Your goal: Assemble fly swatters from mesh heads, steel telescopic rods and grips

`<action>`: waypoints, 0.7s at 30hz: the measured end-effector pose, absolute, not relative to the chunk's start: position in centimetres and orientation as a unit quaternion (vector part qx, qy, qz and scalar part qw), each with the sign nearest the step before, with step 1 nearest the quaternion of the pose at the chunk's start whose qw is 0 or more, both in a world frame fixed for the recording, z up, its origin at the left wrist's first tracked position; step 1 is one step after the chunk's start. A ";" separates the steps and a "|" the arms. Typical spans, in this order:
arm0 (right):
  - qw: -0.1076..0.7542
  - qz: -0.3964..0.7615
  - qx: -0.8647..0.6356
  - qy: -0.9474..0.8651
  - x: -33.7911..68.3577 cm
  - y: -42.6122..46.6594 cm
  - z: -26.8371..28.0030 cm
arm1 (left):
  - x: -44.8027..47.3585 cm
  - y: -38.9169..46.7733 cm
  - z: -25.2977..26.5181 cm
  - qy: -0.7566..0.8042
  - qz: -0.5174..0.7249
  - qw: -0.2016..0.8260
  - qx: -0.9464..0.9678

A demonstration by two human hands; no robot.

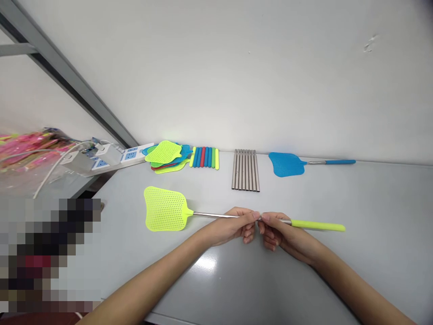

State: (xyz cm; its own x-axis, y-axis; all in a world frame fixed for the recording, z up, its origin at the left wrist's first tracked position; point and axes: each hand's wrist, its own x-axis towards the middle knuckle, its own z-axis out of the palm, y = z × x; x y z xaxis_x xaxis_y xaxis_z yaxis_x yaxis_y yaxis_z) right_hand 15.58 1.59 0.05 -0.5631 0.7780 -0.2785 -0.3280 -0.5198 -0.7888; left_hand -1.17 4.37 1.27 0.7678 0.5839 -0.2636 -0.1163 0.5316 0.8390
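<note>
Both hands pinch the metal rod of a yellow-green fly swatter [165, 210], which lies level across the view above the table. My left hand [240, 224] grips the thinner part of the rod, thumb on top. Close beside it, my right hand [282, 231] is closed on the thicker part, near the yellow-green handle [318, 225] that points right. Behind the hands lies a row of several metal tubes [245, 170]. A finished-looking blue fly swatter [287, 164] rests to their right, by the wall.
Several coloured handle sleeves [204, 157] lie in a row beside a pile of swatter heads [165, 152]. A power strip [130, 155] with plugged-in chargers and a white cable stands at the left. Beyond it are plastic bags [30, 155]. A wall [237, 81] borders the grey table [382, 203].
</note>
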 end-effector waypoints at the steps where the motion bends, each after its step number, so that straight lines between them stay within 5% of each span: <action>1: 0.341 0.810 -0.321 -0.353 15.6 1.6 0.0 | -1.2 4.4 1.3 0.269 0.211 0.832 0.438; 21: 0.347 0.793 -0.330 -0.376 15.5 1.5 0.1 | -1.1 4.2 1.1 0.276 0.223 0.811 0.464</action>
